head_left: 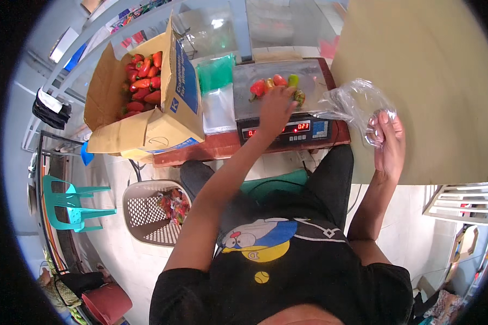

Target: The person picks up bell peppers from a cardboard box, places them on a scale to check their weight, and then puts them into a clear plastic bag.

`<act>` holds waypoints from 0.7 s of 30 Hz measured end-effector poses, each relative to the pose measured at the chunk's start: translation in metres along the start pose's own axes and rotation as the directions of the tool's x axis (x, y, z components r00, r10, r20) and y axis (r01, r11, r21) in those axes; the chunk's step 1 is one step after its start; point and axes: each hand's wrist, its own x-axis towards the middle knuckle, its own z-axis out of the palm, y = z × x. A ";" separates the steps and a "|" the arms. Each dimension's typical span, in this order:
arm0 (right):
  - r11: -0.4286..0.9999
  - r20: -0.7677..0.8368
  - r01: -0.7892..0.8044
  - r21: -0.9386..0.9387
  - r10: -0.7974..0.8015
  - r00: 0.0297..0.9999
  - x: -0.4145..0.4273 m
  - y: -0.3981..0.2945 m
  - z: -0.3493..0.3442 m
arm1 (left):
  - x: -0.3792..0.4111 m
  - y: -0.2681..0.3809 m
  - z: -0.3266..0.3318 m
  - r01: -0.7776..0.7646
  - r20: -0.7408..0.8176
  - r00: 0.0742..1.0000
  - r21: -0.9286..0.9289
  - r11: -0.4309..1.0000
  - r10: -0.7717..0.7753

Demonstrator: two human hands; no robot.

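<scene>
My left hand [275, 109] reaches over the digital scale [244, 107], its fingers at several small peppers [279, 80] in red, orange and green on the metal pan. Whether it grips one cannot be told. Off the scale's right side, my right hand [388, 136] holds a clear plastic bag [360, 97] between thumb and fingers, and the bag's other end reaches the pan's edge. Red digits glow on the scale's front panel, partly hidden by my left wrist. An open cardboard box [118, 136] of red peppers [144, 83] stands left of the scale.
Green plastic bags [216, 73] and clear bags [218, 109] lie between box and scale on a red-brown bench [211, 148]. A plastic basket [135, 221] holding bagged peppers is on the floor beside my leg. A teal chair [65, 205] stands further left; a beige board [431, 101] is at right.
</scene>
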 end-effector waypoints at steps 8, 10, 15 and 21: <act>1.000 -0.067 0.000 -0.018 -0.001 0.998 -0.004 -0.012 -0.007 | 0.027 0.017 0.069 -0.179 0.243 0.961 0.166 0.970 0.136; 1.000 -0.059 0.007 -0.019 -0.008 0.998 -0.002 -0.011 -0.007 | 0.034 0.015 0.079 -0.155 0.308 0.947 0.178 0.972 0.095; 1.000 -0.008 -0.004 0.005 0.004 1.000 -0.001 0.001 -0.011 | 0.039 0.008 0.055 -0.152 0.238 0.960 -0.010 0.988 0.150; 1.000 -0.010 0.011 -0.002 -0.011 1.000 0.006 0.000 -0.019 | 0.054 0.067 -0.146 -0.232 -0.211 0.960 -0.214 0.949 0.187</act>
